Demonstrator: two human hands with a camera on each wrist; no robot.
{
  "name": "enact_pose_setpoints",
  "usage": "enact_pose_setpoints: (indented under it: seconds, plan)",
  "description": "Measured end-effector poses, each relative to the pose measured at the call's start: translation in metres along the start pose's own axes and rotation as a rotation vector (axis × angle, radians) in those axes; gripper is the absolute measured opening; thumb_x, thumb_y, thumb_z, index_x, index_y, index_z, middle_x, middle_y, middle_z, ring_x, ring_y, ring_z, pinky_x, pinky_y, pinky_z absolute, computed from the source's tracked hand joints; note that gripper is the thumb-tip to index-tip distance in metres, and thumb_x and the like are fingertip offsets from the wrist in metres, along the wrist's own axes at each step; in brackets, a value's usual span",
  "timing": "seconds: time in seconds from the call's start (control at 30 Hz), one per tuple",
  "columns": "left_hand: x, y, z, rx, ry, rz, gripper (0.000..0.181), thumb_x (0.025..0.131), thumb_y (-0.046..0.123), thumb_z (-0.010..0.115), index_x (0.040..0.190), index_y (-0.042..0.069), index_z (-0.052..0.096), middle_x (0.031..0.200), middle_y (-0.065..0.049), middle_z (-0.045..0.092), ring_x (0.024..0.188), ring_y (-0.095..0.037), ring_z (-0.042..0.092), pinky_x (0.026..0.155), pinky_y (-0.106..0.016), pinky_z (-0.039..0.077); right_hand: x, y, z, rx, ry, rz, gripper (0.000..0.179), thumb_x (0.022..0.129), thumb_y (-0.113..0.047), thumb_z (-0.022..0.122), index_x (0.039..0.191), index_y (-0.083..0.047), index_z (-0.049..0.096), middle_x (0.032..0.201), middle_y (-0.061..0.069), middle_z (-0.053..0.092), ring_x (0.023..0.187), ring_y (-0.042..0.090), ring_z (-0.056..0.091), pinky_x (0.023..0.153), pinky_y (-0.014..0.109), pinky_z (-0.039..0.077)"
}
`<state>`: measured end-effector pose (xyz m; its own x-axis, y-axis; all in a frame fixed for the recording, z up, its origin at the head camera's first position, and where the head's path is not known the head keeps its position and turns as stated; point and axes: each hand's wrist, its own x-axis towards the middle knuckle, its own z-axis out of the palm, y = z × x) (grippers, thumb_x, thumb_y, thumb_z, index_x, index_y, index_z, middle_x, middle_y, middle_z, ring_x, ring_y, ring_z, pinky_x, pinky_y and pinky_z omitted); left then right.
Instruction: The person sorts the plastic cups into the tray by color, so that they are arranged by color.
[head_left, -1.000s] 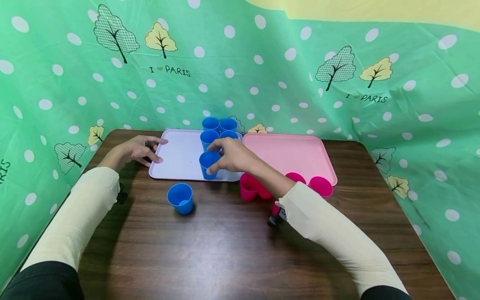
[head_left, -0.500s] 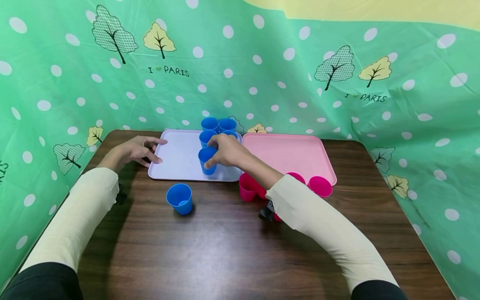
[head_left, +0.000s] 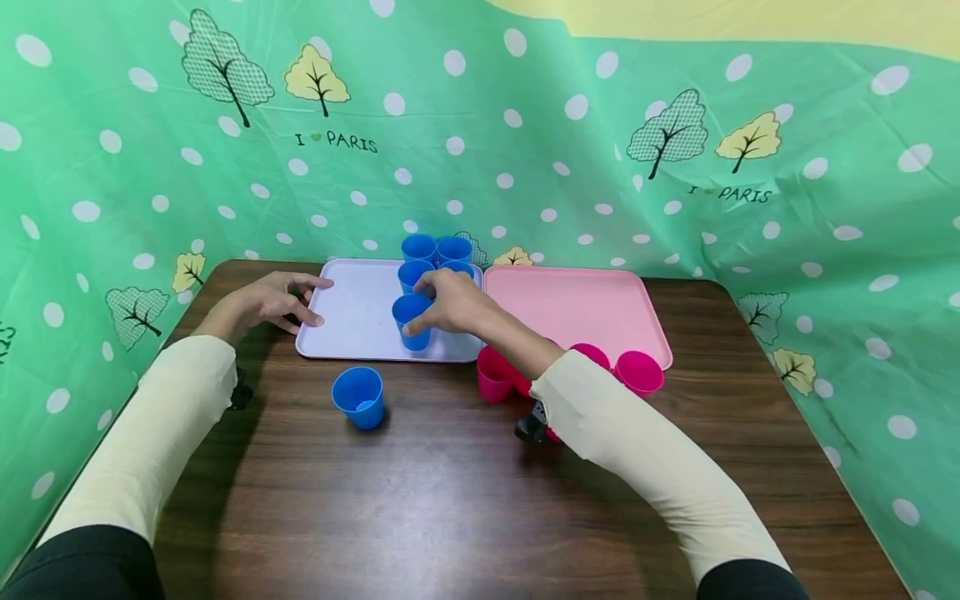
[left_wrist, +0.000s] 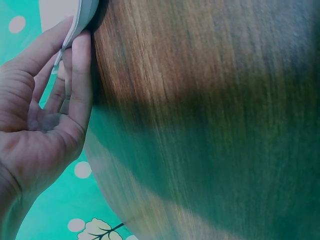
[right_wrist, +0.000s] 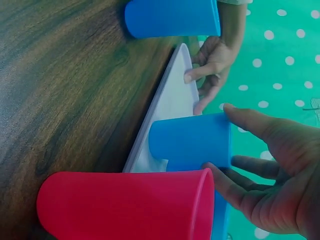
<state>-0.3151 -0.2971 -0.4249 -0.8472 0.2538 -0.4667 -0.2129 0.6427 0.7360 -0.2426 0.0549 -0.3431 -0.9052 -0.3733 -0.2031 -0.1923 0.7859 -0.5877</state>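
Observation:
My right hand [head_left: 459, 302] holds a blue cup [head_left: 410, 327] by its rim, and the cup stands upright low over the front part of a lavender tray [head_left: 352, 312]. In the right wrist view, thumb and fingers pinch that same cup [right_wrist: 192, 140] at opposite sides of the rim. My left hand [head_left: 272, 298] grips the tray's left edge; the left wrist view has the tray rim [left_wrist: 85, 20] between thumb and fingers. Several more blue cups [head_left: 418, 248] are in rows behind the held one, partly hidden by my right hand.
A single blue cup [head_left: 358, 397] stands on the wooden table [head_left: 315, 517] in front of the lavender tray. Beside it on the right lies a pink tray [head_left: 570, 308]. Several magenta cups [head_left: 639, 372] are at its front edge, some hidden under my right forearm. Behind hangs a green curtain [head_left: 480, 167].
My right hand has moved the held blue cup slightly back and to the left, toward the other blue cups' row. The left hand keeps its place on the tray.

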Motion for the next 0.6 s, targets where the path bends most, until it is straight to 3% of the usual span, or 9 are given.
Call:
enact_pose_setpoints:
  seconds: [0.3, 0.6]
  plan:
    - [0.0, -0.004, 0.0, -0.006, 0.005, 0.011, 0.089, 0.098, 0.003, 0.087, 0.174, 0.009, 0.042, 0.141, -0.022, 0.041, 0.114, -0.032, 0.061, 0.088, -0.043, 0.072, -0.012, 0.002, -0.002, 0.006, 0.054, -0.022, 0.075, 0.092, -0.035, 0.096, 0.155, -0.009, 0.066, 0.152, 0.012, 0.07, 0.139, 0.03, 0.066, 0.106, 0.046, 0.066]
    - [0.001, -0.001, -0.001, 0.008, 0.006, 0.012, 0.09, 0.097, 0.003, 0.088, 0.174, 0.01, 0.043, 0.139, -0.021, 0.043, 0.112, -0.031, 0.06, 0.086, -0.04, 0.072, -0.029, 0.005, -0.006, 0.039, 0.083, -0.054, 0.074, 0.092, -0.037, 0.096, 0.155, -0.01, 0.067, 0.149, 0.013, 0.07, 0.139, 0.034, 0.069, 0.104, 0.048, 0.067]
